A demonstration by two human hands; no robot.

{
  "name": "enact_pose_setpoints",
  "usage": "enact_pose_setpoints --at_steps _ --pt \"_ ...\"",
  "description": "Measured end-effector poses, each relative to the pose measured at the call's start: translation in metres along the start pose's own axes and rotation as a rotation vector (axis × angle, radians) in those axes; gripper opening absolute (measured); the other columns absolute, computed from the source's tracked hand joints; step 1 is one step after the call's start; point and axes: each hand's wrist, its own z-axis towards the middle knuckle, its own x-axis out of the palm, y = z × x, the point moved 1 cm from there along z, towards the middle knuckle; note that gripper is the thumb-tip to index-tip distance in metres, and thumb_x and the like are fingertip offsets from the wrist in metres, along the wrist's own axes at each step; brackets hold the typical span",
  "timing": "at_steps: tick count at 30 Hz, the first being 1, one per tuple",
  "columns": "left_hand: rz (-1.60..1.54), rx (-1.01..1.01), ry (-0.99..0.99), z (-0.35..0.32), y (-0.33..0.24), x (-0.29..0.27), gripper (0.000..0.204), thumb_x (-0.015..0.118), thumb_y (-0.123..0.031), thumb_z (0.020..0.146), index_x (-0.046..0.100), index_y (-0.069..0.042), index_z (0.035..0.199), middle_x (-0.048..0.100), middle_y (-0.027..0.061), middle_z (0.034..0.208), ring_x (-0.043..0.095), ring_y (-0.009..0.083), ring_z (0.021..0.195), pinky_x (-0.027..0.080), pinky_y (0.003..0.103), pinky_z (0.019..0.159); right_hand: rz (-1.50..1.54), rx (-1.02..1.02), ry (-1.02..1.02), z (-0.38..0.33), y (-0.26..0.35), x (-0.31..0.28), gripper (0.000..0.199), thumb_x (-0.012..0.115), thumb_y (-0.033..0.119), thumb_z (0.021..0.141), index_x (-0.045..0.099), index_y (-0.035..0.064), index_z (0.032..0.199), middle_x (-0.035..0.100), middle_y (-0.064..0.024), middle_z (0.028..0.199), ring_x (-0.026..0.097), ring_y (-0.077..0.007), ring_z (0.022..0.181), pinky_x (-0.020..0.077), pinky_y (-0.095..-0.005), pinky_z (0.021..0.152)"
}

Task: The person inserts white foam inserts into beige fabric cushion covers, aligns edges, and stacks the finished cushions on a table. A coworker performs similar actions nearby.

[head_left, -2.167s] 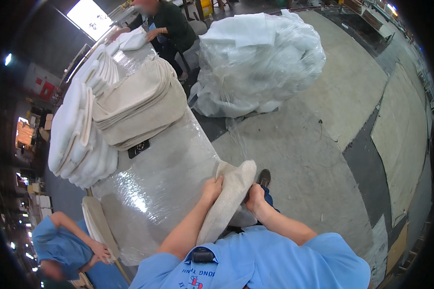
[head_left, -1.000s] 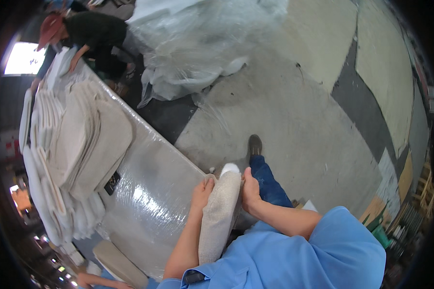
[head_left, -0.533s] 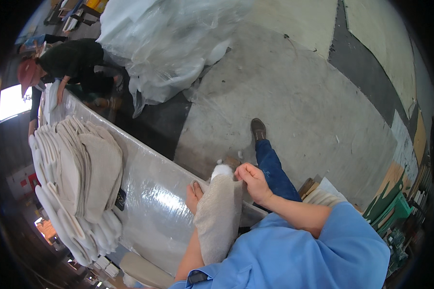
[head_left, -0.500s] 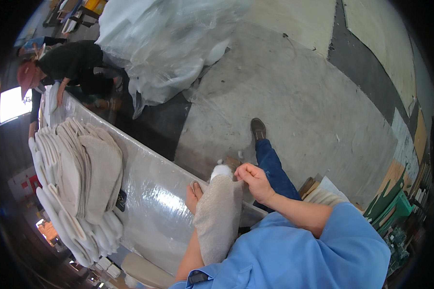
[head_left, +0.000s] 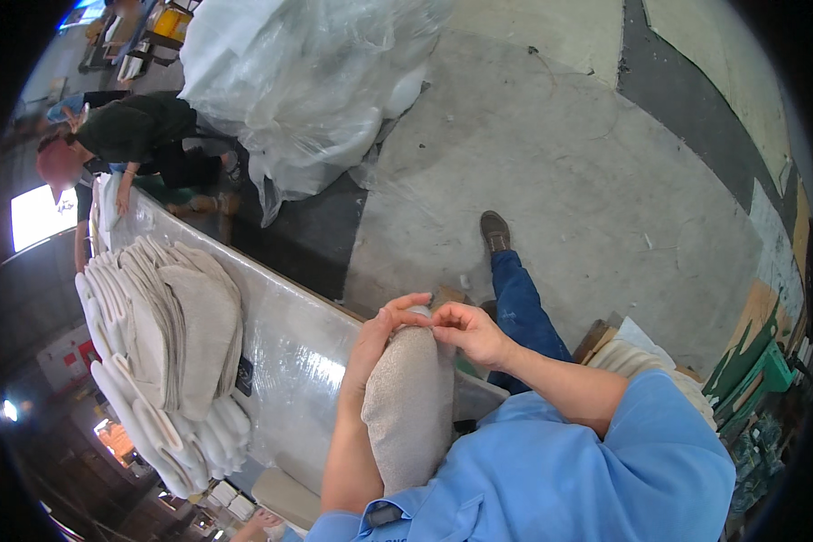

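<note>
A long beige fabric cushion (head_left: 408,406) stands tilted against my blue shirt, its narrow end pointing away from me. A bit of white stuffing shows at that end, between my hands. My left hand (head_left: 379,339) lies along the cushion's left side, its thumb and fingers closed over the end's edge. From the right, my right hand (head_left: 470,331) pinches the fabric edge at the same end. The fingertips of both hands nearly meet there.
Left of me runs a plastic-covered table (head_left: 285,361) with a stack of beige fabric covers (head_left: 190,325) and white foam pieces (head_left: 144,411). A co-worker in a red cap (head_left: 59,167) leans over its far end. Clear plastic sheeting (head_left: 316,81) bulges beyond, and boards stand at right.
My left hand has risen from the cushion's side to its far end, beside my right hand. Less white stuffing shows there. The view has shifted slightly.
</note>
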Motion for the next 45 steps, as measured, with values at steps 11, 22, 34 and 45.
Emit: enact_pose_setpoints --at_steps 11,22,34,45 --pt "-0.043 -0.026 -0.3 0.0 0.04 0.001 0.067 0.037 -0.047 0.114 0.075 0.006 0.101 0.071 0.0207 0.124 0.066 0.0276 0.11 0.05 0.041 0.101 -0.321 -0.154 -0.289 0.002 0.017 0.017 0.017 0.062 0.017 0.106 0.06 0.0014 0.099 0.062 -0.0014 0.09 0.055 -0.0103 0.084 0.0485 -0.0304 0.076" --pt "-0.032 -0.03 -0.273 0.005 0.046 -0.002 0.056 0.044 -0.039 0.114 0.072 0.006 0.098 0.071 0.0192 0.121 0.066 0.0228 0.103 0.051 0.037 0.095 0.039 -0.041 0.043 0.023 0.003 -0.008 0.014 0.068 0.017 0.105 0.067 0.0045 0.098 0.068 0.0004 0.095 0.059 -0.0086 0.085 0.0491 -0.0282 0.076" --pt "0.034 -0.149 -0.341 0.008 0.058 -0.015 0.033 0.056 -0.023 0.111 0.075 0.003 0.105 0.073 0.003 0.097 0.06 0.0077 0.09 0.048 0.025 0.083 -0.297 -0.187 -0.249 0.054 0.002 0.015 0.017 0.071 0.017 0.099 0.068 0.0018 0.091 0.069 -0.0034 0.084 0.06 -0.0116 0.078 0.0481 -0.0297 0.07" --pt "0.614 -0.211 0.023 0.047 0.017 -0.026 0.03 0.068 -0.028 0.102 0.077 0.0 0.098 0.072 0.0065 0.089 0.062 0.0139 0.081 0.05 0.031 0.076 0.151 -0.025 -0.204 -0.002 -0.014 -0.018 0.019 0.069 0.016 0.104 0.063 0.0059 0.119 0.065 0.0004 0.105 0.06 -0.0088 0.093 0.0508 -0.028 0.081"
